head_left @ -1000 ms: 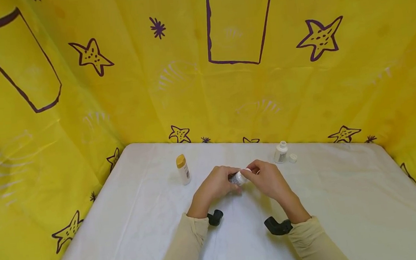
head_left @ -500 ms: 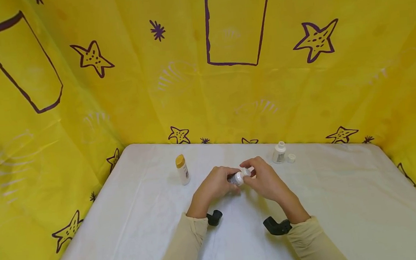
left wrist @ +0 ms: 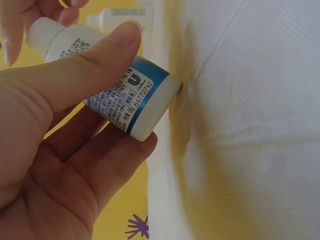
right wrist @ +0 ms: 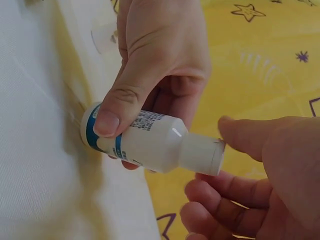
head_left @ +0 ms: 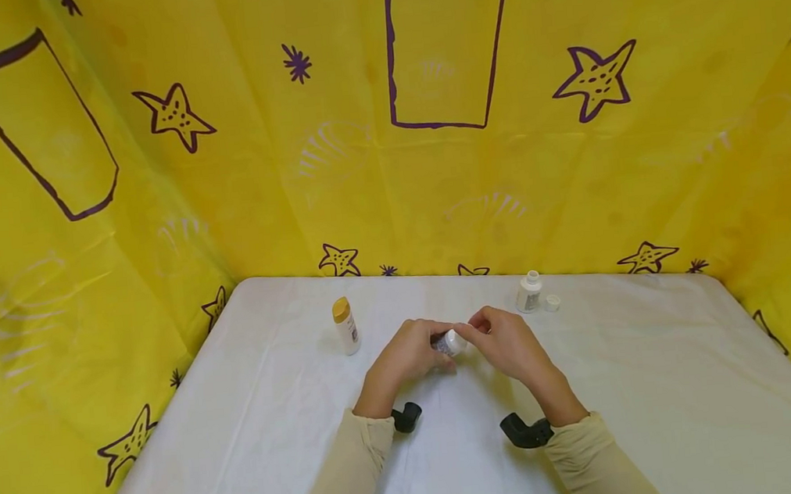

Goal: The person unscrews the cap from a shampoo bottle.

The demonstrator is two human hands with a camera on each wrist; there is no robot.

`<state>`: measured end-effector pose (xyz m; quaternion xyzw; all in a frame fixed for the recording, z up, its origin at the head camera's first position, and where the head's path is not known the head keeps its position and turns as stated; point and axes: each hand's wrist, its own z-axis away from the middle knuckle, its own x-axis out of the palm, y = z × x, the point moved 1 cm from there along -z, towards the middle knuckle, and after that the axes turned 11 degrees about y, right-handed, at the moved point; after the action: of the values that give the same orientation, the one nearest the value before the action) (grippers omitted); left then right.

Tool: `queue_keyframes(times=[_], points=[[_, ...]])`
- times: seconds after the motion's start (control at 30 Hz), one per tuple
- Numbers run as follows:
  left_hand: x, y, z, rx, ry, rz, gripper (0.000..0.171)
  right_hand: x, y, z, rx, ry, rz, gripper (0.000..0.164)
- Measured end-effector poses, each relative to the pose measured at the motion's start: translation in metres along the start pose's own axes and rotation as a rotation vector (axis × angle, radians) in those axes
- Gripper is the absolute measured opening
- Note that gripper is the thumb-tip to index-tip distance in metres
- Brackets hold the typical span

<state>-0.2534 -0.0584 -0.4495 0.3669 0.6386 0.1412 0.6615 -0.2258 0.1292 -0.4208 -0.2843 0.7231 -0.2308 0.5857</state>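
Observation:
My left hand (head_left: 411, 349) grips a small white bottle (right wrist: 155, 142) with blue bands and dark print, thumb on one side and fingers round the other. The bottle tilts, its base low near the white cloth and its capped end towards my right hand (head_left: 510, 340). At that end sits a white cap (right wrist: 202, 153). The right thumb and index fingertip pinch it at its outer edge, with the other fingers curled below. In the left wrist view, the bottle label (left wrist: 131, 100) faces up, and the right fingers show behind the cap.
A white bottle with a yellow cap (head_left: 347, 331) stands on the white-covered table (head_left: 279, 445) at left. Back right, a white bottle with an open neck (head_left: 530, 294) stands beside a loose white cap (head_left: 552, 303). Yellow patterned cloth (head_left: 362, 187) walls the table in.
The right fingers stood spread around the cap half a second ago and have closed in on it again. The left hand keeps its grip on the bottle. The head view shifted slightly.

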Motion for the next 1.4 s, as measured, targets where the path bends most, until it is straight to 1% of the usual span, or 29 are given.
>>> queue_keyframes(times=[0.13,0.27,0.4,0.6,0.7,0.77,0.87,1.0,1.07,1.17,1.3,1.4], points=[[0.0003,-0.0007,-0.0002,0.011,0.001,-0.004,0.059,0.0007,0.0005,0.0003,-0.003,-0.011,-0.002,0.034],[0.0007,-0.0013,-0.0011,0.015,0.002,0.002,0.054,0.0008,0.0001,-0.0008,-0.030,-0.022,-0.028,0.029],[0.0005,-0.0016,-0.0014,0.026,0.009,0.007,0.051,0.0004,0.0000,-0.0005,-0.090,-0.038,-0.070,0.025],[-0.0003,-0.0020,-0.0009,0.048,0.021,-0.002,0.053,-0.0005,-0.0008,0.0015,-0.205,-0.058,-0.098,0.023],[-0.0011,-0.0018,-0.0006,0.052,0.024,-0.001,0.054,-0.0009,-0.0011,0.0015,-0.236,-0.067,-0.106,0.023],[-0.0015,-0.0016,-0.0005,0.054,0.025,0.001,0.052,-0.0013,-0.0011,0.0012,-0.221,-0.077,-0.120,0.027],[-0.0015,-0.0014,-0.0004,0.056,0.017,0.000,0.049,-0.0021,-0.0009,0.0007,-0.159,-0.079,-0.120,0.037],[-0.0012,-0.0010,-0.0006,0.046,0.008,-0.008,0.055,-0.0027,-0.0001,-0.0002,-0.072,-0.038,-0.059,0.044],[-0.0013,-0.0008,-0.0005,0.041,0.008,-0.010,0.058,-0.0022,0.0002,-0.0004,-0.050,-0.022,-0.026,0.042],[-0.0012,-0.0008,-0.0006,0.040,0.007,-0.013,0.059,-0.0007,0.0011,-0.0004,-0.042,-0.016,0.009,0.038],[-0.0009,-0.0012,-0.0009,0.038,0.004,-0.006,0.055,-0.0005,0.0008,0.0002,-0.047,-0.031,0.013,0.032],[-0.0004,-0.0017,-0.0009,0.031,0.006,0.001,0.052,-0.0011,-0.0005,0.0007,-0.055,-0.046,-0.004,0.029]])
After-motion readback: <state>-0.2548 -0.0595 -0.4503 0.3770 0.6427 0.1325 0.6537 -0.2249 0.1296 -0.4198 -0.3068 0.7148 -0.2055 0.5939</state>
